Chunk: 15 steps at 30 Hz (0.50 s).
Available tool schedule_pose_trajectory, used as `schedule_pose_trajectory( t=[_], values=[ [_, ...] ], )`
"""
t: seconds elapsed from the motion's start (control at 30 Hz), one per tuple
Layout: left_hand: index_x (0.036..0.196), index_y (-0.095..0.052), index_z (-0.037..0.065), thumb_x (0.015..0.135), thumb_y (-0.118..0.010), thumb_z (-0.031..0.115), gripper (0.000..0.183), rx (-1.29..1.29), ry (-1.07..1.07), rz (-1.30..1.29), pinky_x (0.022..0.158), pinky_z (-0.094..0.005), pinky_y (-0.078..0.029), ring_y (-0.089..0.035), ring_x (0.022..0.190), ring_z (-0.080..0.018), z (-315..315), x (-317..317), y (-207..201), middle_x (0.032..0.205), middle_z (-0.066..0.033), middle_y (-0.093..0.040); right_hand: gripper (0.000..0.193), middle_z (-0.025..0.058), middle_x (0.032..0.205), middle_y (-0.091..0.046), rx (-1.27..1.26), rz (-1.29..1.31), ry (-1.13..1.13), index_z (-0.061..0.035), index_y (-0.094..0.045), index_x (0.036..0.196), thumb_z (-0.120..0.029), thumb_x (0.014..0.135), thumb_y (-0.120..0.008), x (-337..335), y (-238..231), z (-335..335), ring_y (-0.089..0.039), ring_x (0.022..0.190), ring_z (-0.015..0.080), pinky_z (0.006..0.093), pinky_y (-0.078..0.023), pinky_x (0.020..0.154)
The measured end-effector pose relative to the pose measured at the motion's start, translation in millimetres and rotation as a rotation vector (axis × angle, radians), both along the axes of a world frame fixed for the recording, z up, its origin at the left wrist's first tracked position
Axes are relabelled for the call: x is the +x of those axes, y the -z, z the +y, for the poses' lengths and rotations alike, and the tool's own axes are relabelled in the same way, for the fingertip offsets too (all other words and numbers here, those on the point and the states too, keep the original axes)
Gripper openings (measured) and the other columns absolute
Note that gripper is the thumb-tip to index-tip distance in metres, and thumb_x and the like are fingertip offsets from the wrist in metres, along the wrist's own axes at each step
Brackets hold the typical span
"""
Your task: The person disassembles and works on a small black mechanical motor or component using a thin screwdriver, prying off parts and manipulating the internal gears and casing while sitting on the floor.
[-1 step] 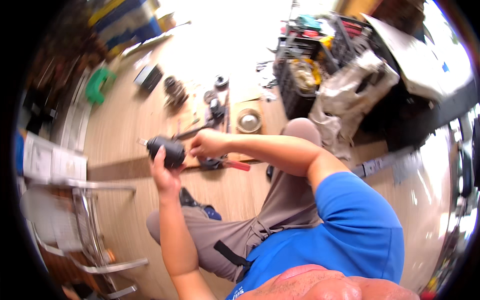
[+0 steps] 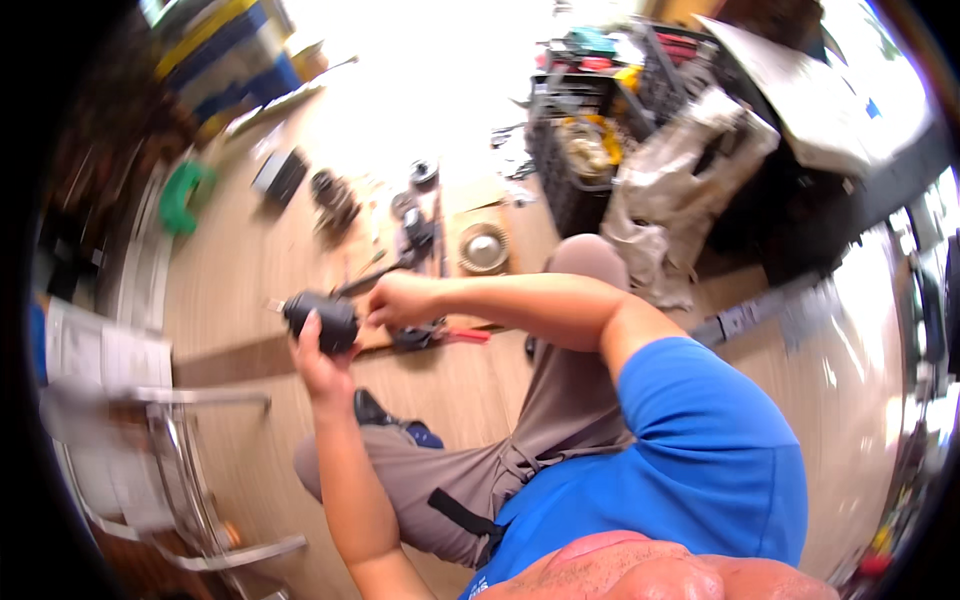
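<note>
My left hand [image 2: 325, 365] is wrapped round a black cylindrical motor-like part [image 2: 322, 322], with the thumb on its near side. A thin metal shaft sticks out at the part's left end. Close to its right end, my right hand [image 2: 402, 299] has its fingers pinched together; whatever they hold, if anything, is hidden. Just below that hand, a red-handled tool [image 2: 466, 336] lies on the floor. Farther off are a toothed metal ring with a pale hub [image 2: 484, 248], a dark metal machine part [image 2: 334, 200] and a black tool [image 2: 415, 232].
A black-and-white box [image 2: 281, 176] and a green curved object [image 2: 184, 196] lie at the left. Black crates [image 2: 574, 190] of parts and a pale cloth sack [image 2: 655, 205] stand at the right. A metal-framed chair [image 2: 185, 470] is at the near left.
The whole view has shifted slightly, so the floor items appear a little farther left and lower. My hands keep nearly the same pose round the black part.
</note>
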State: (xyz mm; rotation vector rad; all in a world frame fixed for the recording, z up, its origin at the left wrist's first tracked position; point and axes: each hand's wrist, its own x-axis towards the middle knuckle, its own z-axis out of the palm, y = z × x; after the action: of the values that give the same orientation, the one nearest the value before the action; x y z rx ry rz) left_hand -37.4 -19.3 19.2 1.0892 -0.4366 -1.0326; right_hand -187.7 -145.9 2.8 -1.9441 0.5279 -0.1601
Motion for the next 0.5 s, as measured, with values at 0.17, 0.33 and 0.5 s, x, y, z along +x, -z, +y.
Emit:
schedule_pose_trajectory(
  t=[0.17,0.33,0.5],
  values=[
    [0.118,-0.057,0.008,0.086,-0.065,0.042,0.047,-0.001,-0.018,0.113,0.055,-0.0296,-0.054,-0.068,0.077,-0.0277,-13.6,0.9,1.1,0.095,-0.0098,-0.068,0.021,0.0057,0.070,-0.070,-0.021,-0.087,-0.088,-0.0029,-0.071,0.087,-0.023,0.088,-0.064,3.7,36.2,-5.6,-0.067,0.063,0.0148,0.0318,-0.052,0.060],
    [0.130,-0.052,0.006,0.083,-0.069,0.039,0.059,-0.135,-0.025,0.364,0.067,-0.0375,-0.060,-0.060,0.104,-0.0450,-12.0,60.4,-4.3,0.123,-0.0183,-0.059,0.032,0.0094,0.076,-0.060,0.406,-0.065,-0.022,-0.0006,-0.065,0.091,-0.029,0.096,-0.051,35.8,64.2,78.9,-0.063,0.067,0.0214,0.0387,-0.061,0.056],
    [0.134,-0.048,0.007,0.083,-0.069,0.035,0.062,-0.189,0.079,0.473,0.072,-0.0390,-0.060,-0.057,0.109,-0.0472,-44.2,60.0,1.3,0.129,-0.0186,-0.054,0.036,0.0209,0.090,-0.066,0.144,-0.168,0.165,0.0042,-0.064,0.096,-0.027,0.098,-0.046,45.3,81.5,129.0,-0.065,0.088,0.0341,0.0454,-0.051,0.077]
  ],
)
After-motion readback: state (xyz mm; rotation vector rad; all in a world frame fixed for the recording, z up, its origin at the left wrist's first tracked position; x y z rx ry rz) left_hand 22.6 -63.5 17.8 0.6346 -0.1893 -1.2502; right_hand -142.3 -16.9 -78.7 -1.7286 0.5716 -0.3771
